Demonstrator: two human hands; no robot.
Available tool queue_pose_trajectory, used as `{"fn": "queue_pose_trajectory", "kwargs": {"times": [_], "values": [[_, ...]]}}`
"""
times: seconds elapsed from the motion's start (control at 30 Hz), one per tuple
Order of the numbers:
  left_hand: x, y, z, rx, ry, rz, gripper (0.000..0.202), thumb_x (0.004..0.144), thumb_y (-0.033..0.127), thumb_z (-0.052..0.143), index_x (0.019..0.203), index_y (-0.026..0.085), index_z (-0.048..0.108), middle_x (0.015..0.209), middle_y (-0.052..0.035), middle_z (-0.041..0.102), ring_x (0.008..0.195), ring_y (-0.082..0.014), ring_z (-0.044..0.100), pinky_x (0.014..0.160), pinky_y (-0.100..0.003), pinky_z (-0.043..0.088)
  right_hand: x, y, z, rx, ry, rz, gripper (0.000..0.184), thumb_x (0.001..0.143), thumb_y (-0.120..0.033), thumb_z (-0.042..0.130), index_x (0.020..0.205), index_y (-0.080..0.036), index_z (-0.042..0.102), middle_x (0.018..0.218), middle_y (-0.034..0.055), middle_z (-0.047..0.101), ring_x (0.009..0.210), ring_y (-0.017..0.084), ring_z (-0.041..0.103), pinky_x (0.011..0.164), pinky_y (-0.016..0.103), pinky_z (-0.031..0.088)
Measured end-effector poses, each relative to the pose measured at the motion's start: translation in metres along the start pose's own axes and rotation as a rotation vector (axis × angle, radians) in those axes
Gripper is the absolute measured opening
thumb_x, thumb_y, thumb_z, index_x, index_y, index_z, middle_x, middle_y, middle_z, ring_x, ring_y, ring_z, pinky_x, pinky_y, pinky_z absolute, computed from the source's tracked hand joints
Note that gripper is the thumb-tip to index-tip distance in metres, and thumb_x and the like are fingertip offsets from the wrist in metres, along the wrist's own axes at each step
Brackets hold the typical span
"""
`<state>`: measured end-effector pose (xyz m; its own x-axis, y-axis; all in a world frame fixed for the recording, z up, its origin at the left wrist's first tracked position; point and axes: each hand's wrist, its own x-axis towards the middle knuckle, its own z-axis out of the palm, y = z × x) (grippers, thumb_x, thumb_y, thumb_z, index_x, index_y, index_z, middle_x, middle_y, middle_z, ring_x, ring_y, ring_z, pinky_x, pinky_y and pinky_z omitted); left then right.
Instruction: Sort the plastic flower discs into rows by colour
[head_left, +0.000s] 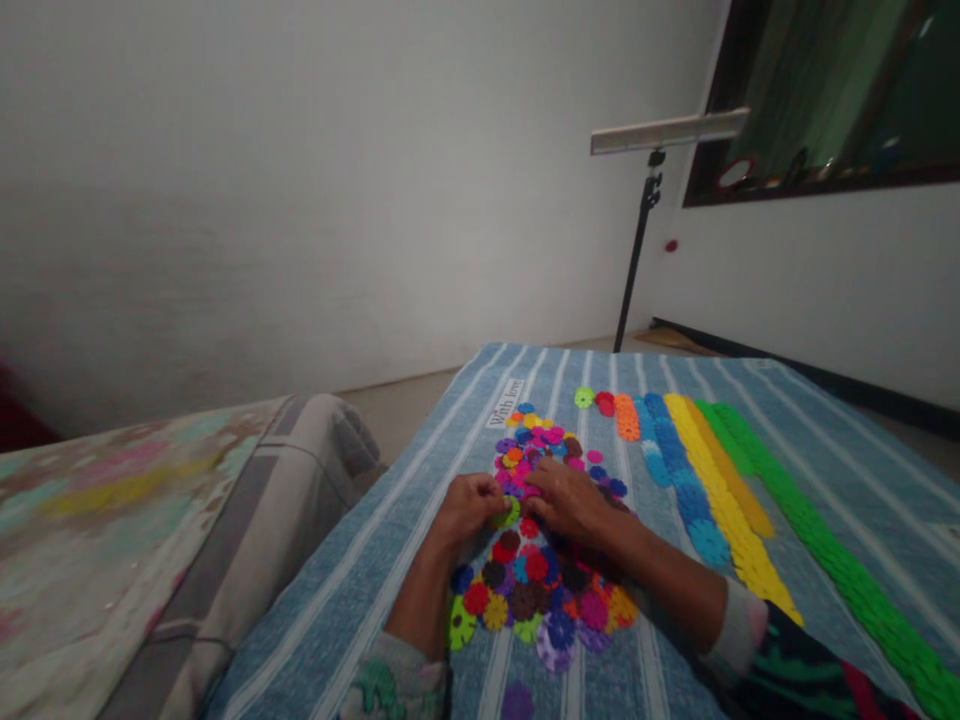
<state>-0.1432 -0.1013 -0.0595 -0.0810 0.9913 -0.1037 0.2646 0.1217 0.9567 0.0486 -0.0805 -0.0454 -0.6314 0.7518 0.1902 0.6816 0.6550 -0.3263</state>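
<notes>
Left hand (pixel 469 508): fingertips drawn in at a lime-green disc (pixel 511 514) (whether clamped on it, cannot tell), at the left side of a pile of mixed-colour discs (pixel 528 600). Right hand (pixel 568 497): fingers bent down onto the pile, closure hidden. Beneath: striped blue cloth (pixel 360 610). To the right: overlapping rows, blue (pixel 679 460), yellow (pixel 720 490), green (pixel 840 565). Beyond: black stand (pixel 636 245), pale wall (pixel 337 180).

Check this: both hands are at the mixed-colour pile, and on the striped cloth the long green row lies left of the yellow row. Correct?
One slip: the head view shows the long green row to the right of the yellow row. The left hand and right hand are indeed at the mixed-colour pile on the striped cloth.
</notes>
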Motion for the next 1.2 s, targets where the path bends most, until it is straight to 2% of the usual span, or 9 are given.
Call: {"fn": "queue_pose_trajectory", "kwargs": {"times": [0.07,0.13,0.23,0.37,0.57,0.7,0.8,0.97,1.2], "values": [[-0.004,0.005,0.001,-0.092,-0.008,-0.006,0.021,0.048,0.03,0.077,0.054,0.015,0.063,0.053,0.0011,0.057,0.052,-0.0102,0.048,0.052,-0.024,0.037,0.004,-0.004,0.002,0.049,0.009,0.003,0.011,0.089,-0.022,0.059,0.096,-0.019,0.067,0.101,0.006,0.066,0.093,0.02,0.06,0.079,0.029,0.044],[-0.007,0.008,0.002,-0.154,-0.001,-0.006,0.022,0.049,0.031,0.079,0.055,0.014,0.065,0.055,-0.0002,0.059,0.054,-0.0104,0.049,0.053,-0.024,0.039,0.009,-0.006,0.004,0.098,0.012,-0.001,0.01,0.087,-0.018,0.058,0.084,-0.02,0.067,0.089,0.0037,0.067,0.085,0.019,0.06,0.074,0.029,0.044],[-0.008,0.009,0.004,-0.198,0.012,-0.005,0.021,0.05,0.029,0.079,0.057,0.014,0.067,0.057,-0.0021,0.062,0.055,-0.0113,0.052,0.055,-0.025,0.041,0.013,-0.007,0.007,0.195,0.011,-0.005,0.022,0.085,-0.013,0.056,0.065,-0.02,0.063,0.072,0.0011,0.064,0.07,0.016,0.059,0.064,0.027,0.042],[-0.008,0.009,0.005,-0.207,0.056,-0.003,0.024,0.051,0.032,0.08,0.064,0.013,0.073,0.063,-0.0059,0.068,0.058,-0.0147,0.057,0.057,-0.026,0.044,0.023,0.009,0.001,0.305,0.021,0.035,0.022,0.081,-0.011,0.055,0.064,-0.02,0.067,0.067,0.0001,0.066,0.067,0.016,0.061,0.062,0.026,0.043],[0.001,-0.001,0.002,-0.02,0.241,0.009,0.023,0.061,0.037,0.068,0.061,0.014,0.071,0.056,-0.0029,0.063,0.055,-0.0141,0.053,0.055,-0.026,0.04,0.061,0.09,-0.024,0.158,0.13,0.34,0.024,0.081,-0.016,0.053,0.078,-0.017,0.077,0.068,0.0012,0.07,0.067,0.016,0.065,0.061,0.022,0.043],[0.007,-0.012,-0.003,0.229,0.289,0.049,0.024,0.067,0.035,0.058,0.056,0.016,0.067,0.054,-0.0002,0.058,0.056,-0.0141,0.052,0.056,-0.026,0.037,0.085,0.144,-0.035,0.0,0.203,0.552,0.028,0.079,-0.014,0.053,0.088,-0.016,0.08,0.09,0.0092,0.077,0.087,0.021,0.07,0.067,0.024,0.044],[0.008,-0.015,-0.005,0.423,0.287,0.051,0.025,0.073,0.033,0.054,0.059,0.016,0.067,0.058,-0.0007,0.062,0.06,-0.0154,0.056,0.058,-0.025,0.036,0.097,0.165,-0.036,-0.074,0.209,0.633,0.031,0.082,-0.012,0.052,0.096,-0.017,0.079,0.103,0.0119,0.076,0.098,0.023,0.069,0.073,0.024,0.045],[0.004,-0.009,-0.003,0.695,0.292,0.008,0.026,0.083,0.028,0.052,0.069,0.018,0.071,0.069,-0.0026,0.069,0.069,-0.0156,0.061,0.062,-0.025,0.035,0.11,0.173,-0.031,-0.14,0.172,0.671,0.029,0.086,-0.011,0.054,0.102,-0.016,0.078,0.109,0.0154,0.074,0.104,0.024,0.069,0.078,0.025,0.046],[-0.001,0.0,0.0,0.806,0.253,-0.031,0.025,0.088,0.025,0.052,0.074,0.018,0.072,0.079,-0.0041,0.072,0.075,-0.0152,0.063,0.065,-0.024,0.035,0.112,0.169,-0.033,-0.22,0.121,0.686,0.032,0.087,-0.01,0.051,0.108,-0.013,0.075,0.114,0.0185,0.072,0.108,0.025,0.067,0.083,0.026,0.047]]}}
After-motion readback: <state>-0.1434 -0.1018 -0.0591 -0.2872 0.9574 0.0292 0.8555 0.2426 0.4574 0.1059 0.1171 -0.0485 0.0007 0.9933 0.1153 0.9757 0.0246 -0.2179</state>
